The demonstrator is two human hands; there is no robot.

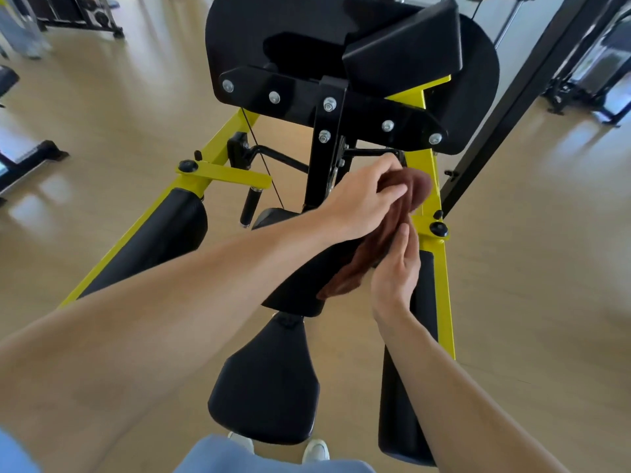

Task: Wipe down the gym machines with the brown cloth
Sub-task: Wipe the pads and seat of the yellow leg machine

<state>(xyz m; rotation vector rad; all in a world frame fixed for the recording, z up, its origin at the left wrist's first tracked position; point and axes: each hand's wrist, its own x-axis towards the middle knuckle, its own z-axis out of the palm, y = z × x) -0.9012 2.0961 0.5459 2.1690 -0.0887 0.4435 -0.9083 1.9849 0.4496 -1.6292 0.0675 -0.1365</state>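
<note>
Left hand (362,199) grips the brown cloth (363,262) — right hand (396,271) presses it, fingers straight.

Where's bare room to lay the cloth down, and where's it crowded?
Free: the black padded seat and the long black pad along the left yellow bar. Crowded: where the left hand and right hand meet on the brown cloth.

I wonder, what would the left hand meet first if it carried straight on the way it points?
Probably the yellow frame post, just beyond the cloth that the left hand grips, though depth is hard to judge here.
</note>
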